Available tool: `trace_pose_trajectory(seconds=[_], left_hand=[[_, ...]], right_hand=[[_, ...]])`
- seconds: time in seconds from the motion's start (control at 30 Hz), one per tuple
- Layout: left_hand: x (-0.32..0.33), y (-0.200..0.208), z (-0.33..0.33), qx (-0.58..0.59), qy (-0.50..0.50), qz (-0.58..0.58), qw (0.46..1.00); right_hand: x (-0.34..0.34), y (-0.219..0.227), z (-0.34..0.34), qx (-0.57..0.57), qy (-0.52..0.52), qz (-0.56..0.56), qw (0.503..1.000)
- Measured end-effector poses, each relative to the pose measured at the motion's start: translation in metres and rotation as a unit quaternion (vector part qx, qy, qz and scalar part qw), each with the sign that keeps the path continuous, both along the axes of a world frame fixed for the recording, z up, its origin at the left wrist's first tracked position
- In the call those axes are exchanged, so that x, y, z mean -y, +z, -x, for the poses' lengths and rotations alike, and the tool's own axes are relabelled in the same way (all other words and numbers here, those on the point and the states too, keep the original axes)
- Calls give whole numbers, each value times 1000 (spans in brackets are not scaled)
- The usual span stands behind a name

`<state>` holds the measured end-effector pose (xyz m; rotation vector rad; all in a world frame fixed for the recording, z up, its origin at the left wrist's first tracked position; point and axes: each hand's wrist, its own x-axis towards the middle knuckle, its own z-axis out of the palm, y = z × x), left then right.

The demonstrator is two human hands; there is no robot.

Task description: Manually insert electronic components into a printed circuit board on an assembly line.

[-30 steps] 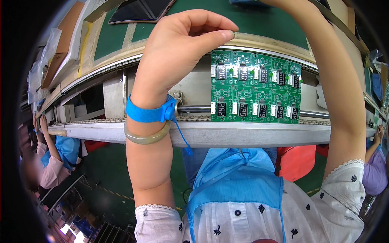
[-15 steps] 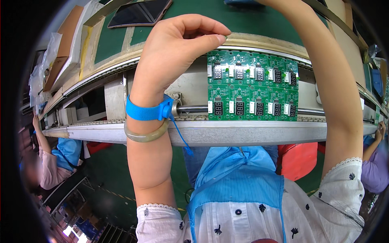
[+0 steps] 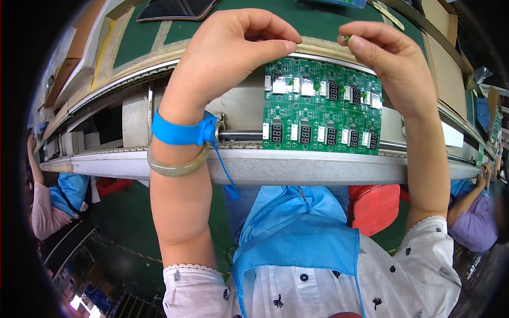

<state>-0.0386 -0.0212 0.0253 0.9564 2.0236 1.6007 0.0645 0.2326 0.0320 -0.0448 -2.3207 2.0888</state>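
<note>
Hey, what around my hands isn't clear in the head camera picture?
In the head view:
Left hand: its own fingers hide whatever may be between their tips.
Small green part in the right hand: too small and partly covered to identify.
Phone: cut off by the top edge.
Blue tray: cut off there too.

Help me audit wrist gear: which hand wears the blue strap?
The left hand: the blue strap circles its wrist; the right hand wears none.
</note>
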Motion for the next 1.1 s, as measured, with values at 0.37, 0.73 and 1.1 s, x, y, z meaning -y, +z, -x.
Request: trace_pose_trajectory(seconds=[0.37, 0.73, 1.1], left_hand=[[-1, 21, -3, 207, 35, 63, 976], [2, 21, -1, 188, 21, 57, 980], [0, 22, -3, 107, -1, 66, 992]], right_hand=[[33, -1, -28, -45, -12, -52, 998], [44, -8, -30, -189, 34, -343, 919], [47, -8, -31, -230, 63, -477, 846]])
